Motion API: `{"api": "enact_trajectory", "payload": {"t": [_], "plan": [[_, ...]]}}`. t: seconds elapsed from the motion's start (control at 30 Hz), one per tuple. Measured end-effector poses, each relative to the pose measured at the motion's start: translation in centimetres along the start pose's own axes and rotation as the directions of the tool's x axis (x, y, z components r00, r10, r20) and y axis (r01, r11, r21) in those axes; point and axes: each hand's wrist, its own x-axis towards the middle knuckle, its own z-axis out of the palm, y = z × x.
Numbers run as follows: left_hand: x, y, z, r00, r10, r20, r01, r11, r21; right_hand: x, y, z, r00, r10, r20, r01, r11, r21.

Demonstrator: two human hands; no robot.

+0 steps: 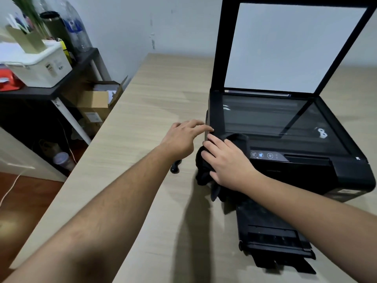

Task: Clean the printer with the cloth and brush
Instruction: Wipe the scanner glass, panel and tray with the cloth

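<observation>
The black printer [285, 127] sits on the desk [142, 94], lid up, paper tray [271, 237] pointing toward the person. The right hand [228, 160] presses flat on the black cloth [202, 172] at the printer's front left corner. The left hand [179, 139], fingers loose, touches the printer's left edge.

Both my bare forearms [122, 193] reach forward, angled toward each other. My left grip [182, 138] is palm down, its fingers [196, 123] spread and loosely stretched. My right grip [226, 163] lies flat just beside it, palm down, the fingers straight and close together.
</observation>
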Motion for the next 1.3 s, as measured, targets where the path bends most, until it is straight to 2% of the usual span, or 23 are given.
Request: {"api": "enact_trajectory", "payload": {"t": [0.13, 0.23, 0.4, 0.5, 0.57, 0.63, 0.7, 0.77, 0.8, 0.87, 0.93, 1.0, 1.03, 1.1, 1.17, 1.2, 1.3], "plan": [[-0.2, 0.2, 0.1, 1.000, -0.012, -0.007, 0.012, 1.000, 0.008, -4.5, 2.4, 2.6, 0.965, -0.259, -0.031, 0.254, 0.962, -0.102], [-0.2, 0.1, 0.2, 0.999, -0.035, 0.010, 0.035, 0.999, 0.011, -9.8, 5.9, 4.5, 0.953, -0.303, -0.007, 0.299, 0.944, -0.141], [-0.9, 0.9, 1.3, 0.994, -0.110, -0.016, 0.110, 0.994, -0.026, -15.4, 9.6, 4.8, 0.977, -0.199, -0.072, 0.192, 0.977, -0.091], [-2.3, 2.1, 2.7, 0.973, -0.200, -0.113, 0.188, 0.977, -0.105, -15.8, 9.0, 5.1, 0.983, -0.104, -0.154, 0.105, 0.994, -0.002], [-3.9, 3.3, 4.6, 0.917, -0.332, -0.219, 0.276, 0.928, -0.251, -16.1, 8.1, 4.7, 0.979, 0.021, -0.202, 0.007, 0.990, 0.139], [-5.8, 4.6, 6.8, 0.825, -0.510, -0.243, 0.366, 0.810, -0.458, -16.5, 7.3, 4.2, 0.956, 0.179, -0.230, -0.111, 0.954, 0.280], [-7.6, 6.5, 9.0, 0.763, -0.635, -0.120, 0.440, 0.646, -0.623, -17.4, 6.2, 3.9, 0.917, 0.349, -0.192, -0.250, 0.880, 0.404], [-8.8, 8.4, 10.7, 0.747, -0.660, 0.084, 0.511, 0.489, -0.706, -18.3, 4.7, 4.4, 0.879, 0.466, -0.099, -0.376, 0.806, 0.456], [-9.0, 9.4, 11.4, 0.744, -0.634, 0.210, 0.549, 0.403, -0.732, -18.5, 3.9, 5.0, 0.870, 0.491, -0.048, -0.421, 0.789, 0.449], [-9.1, 11.3, 12.1, 0.721, -0.495, 0.486, 0.643, 0.214, -0.735, -18.8, 2.4, 6.0, 0.863, 0.495, 0.102, -0.485, 0.753, 0.444], [-8.8, 12.7, 13.0, 0.674, -0.348, 0.652, 0.721, 0.115, -0.684, -19.2, 1.9, 6.7, 0.848, 0.458, 0.267, -0.530, 0.717, 0.453], [-8.6, 13.4, 13.9, 0.662, -0.306, 0.684, 0.731, 0.060, -0.680, -20.1, 2.1, 7.1, 0.853, 0.416, 0.316, -0.521, 0.727, 0.447], [-8.4, 13.7, 14.3, 0.662, -0.301, 0.687, 0.724, 0.018, -0.690, -20.4, 2.3, 6.8, 0.885, 0.379, 0.271, -0.465, 0.760, 0.453], [-8.1, 14.0, 14.8, 0.652, -0.310, 0.691, 0.710, -0.067, -0.701, -20.7, 2.4, 6.4, 0.962, 0.209, 0.175, -0.268, 0.846, 0.462], [-7.9, 14.2, 14.9, 0.638, -0.324, 0.699, 0.711, -0.102, -0.696, -20.5, 3.2, 7.5, 0.987, 0.033, 0.158, -0.095, 0.912, 0.400], [-7.9, 14.3, 15.0, 0.634, -0.328, 0.700, 0.714, -0.102, -0.693, -20.0, 3.9, 8.1, 0.980, 0.041, 0.196, -0.114, 0.919, 0.377], [-7.9, 14.3, 15.1, 0.643, -0.338, 0.688, 0.704, -0.092, -0.704, -17.3, 4.7, 9.2, 0.904, 0.301, 0.305, -0.408, 0.821, 0.400]]}}
